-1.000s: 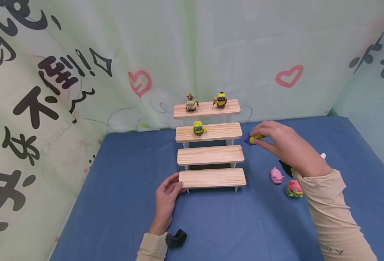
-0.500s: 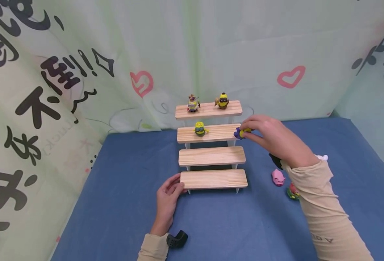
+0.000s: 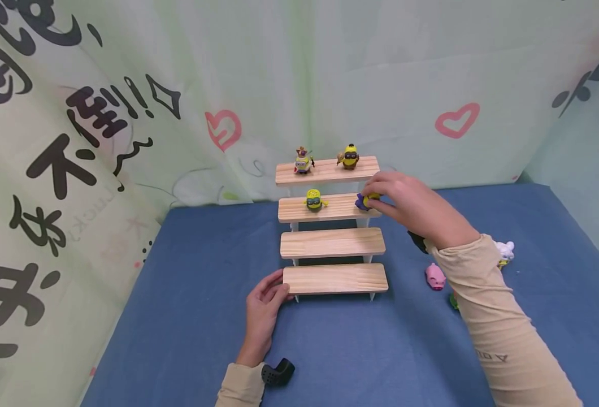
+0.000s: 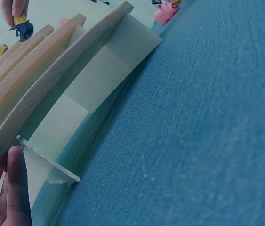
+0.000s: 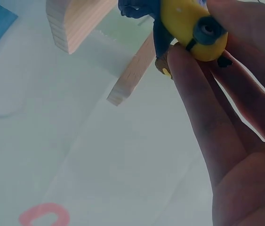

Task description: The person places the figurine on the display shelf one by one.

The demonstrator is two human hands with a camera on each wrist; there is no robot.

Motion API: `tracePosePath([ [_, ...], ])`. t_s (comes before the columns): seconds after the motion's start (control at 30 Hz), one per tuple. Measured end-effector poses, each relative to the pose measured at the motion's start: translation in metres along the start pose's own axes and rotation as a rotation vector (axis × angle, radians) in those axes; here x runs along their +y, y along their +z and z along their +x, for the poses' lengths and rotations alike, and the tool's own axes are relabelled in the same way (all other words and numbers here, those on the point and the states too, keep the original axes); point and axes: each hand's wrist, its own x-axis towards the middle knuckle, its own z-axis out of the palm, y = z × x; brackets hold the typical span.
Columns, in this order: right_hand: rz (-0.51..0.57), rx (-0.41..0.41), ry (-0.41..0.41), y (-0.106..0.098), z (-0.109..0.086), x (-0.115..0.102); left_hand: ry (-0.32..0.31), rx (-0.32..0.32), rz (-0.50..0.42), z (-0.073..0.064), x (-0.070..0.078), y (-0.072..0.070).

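Observation:
My right hand (image 3: 406,204) pinches a yellow and blue Minion figurine (image 5: 188,23) between thumb and fingers. In the head view the hand is at the right end of the second-highest board of a four-step wooden display stand (image 3: 335,278). The figurine overlaps that board there. My left hand (image 3: 265,311) grips the left end of the lowest board, with its thumb and fingers at the edge. Another Minion figurine (image 3: 313,200) stands on the second-highest board, left of middle. On the top board stand a crowned Minion figurine (image 3: 303,164) and a Minion figurine with a yellow cap (image 3: 349,157).
On the blue cloth (image 3: 187,294) to the right lie a pink pig figurine (image 3: 435,277) and a white-headed figurine (image 3: 504,251). A green toy (image 3: 454,301) is mostly hidden by the right sleeve. A printed curtain (image 3: 381,85) hangs close behind the stand.
My right hand has moved left and up in the head view, carrying the Minion figurine from beside the stand to the second-highest board. The left hand has kept its grip on the lowest board.

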Motion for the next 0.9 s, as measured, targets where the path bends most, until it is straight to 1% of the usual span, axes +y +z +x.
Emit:
tracePosePath([
  [0.2,-0.016,-0.018,0.000,0.003,0.008,-0.001,-0.002,0.002,0.001,0.001,0.001,0.000],
  [0.33,-0.009,-0.036,0.000,0.003,0.012,-0.002,-0.004,0.002,-0.007,0.001,0.001,0.000],
  [0.9,-0.007,-0.064,-0.003,0.010,0.020,-0.001,0.000,-0.007,-0.010,0.001,0.000,-0.001],
])
